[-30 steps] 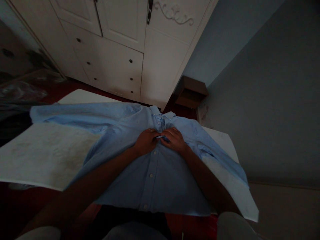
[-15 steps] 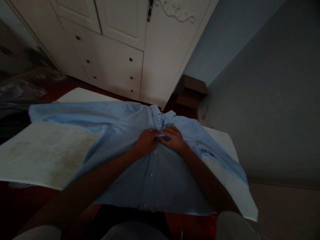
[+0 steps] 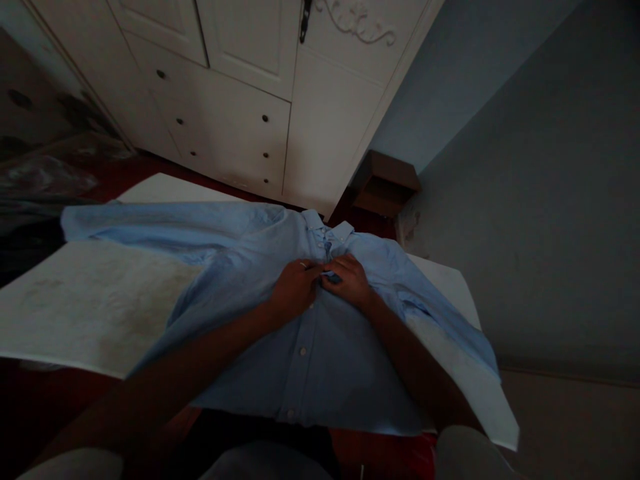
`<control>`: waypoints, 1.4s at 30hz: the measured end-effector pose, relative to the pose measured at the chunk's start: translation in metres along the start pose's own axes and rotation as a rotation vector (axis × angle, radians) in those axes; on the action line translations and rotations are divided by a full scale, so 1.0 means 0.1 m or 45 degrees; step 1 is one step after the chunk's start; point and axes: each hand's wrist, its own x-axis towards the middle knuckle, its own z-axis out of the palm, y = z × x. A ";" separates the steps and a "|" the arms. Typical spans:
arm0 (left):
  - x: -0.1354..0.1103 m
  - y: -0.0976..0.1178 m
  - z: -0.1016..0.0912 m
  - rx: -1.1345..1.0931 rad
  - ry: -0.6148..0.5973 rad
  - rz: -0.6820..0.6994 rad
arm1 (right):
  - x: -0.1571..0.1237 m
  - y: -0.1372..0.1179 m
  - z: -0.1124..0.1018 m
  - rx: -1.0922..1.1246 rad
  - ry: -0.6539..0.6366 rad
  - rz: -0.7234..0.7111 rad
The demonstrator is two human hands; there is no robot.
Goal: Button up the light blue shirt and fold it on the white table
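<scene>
A light blue button-up shirt (image 3: 250, 267) lies front side up, its sleeves spread to both sides and its collar at the far edge. On the chest, my left hand (image 3: 296, 287) and my right hand (image 3: 349, 280) meet at the button strip below the collar. Both hands are closed, pinching the shirt's front edge between the fingertips. A ring shows on a left finger. The fingers hide whatever button or buttonhole lies there. Nearer to me, white buttons (image 3: 303, 351) run down the strip to the hem.
Under the shirt is a white table (image 3: 90, 307) with brownish stains. Beyond it stands a white wardrobe (image 3: 230, 127) with dark knobs. A small brown wooden box-like unit (image 3: 390, 177) is by the grey wall (image 3: 540, 220). Dark cloth (image 3: 30, 233) sits past the left sleeve.
My left fingers have shifted slightly right, closer against my right fingertips, covering more of the pinched edge. The shirt keeps its place; the view has shifted a little.
</scene>
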 end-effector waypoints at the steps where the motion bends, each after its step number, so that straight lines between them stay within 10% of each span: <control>1: 0.00 0.01 -0.01 -0.018 0.020 -0.043 | 0.00 0.00 0.00 -0.001 0.011 -0.010; 42: 0.08 -0.07 -0.02 -0.388 0.043 -0.180 | 0.01 0.10 -0.06 0.177 -0.180 -0.080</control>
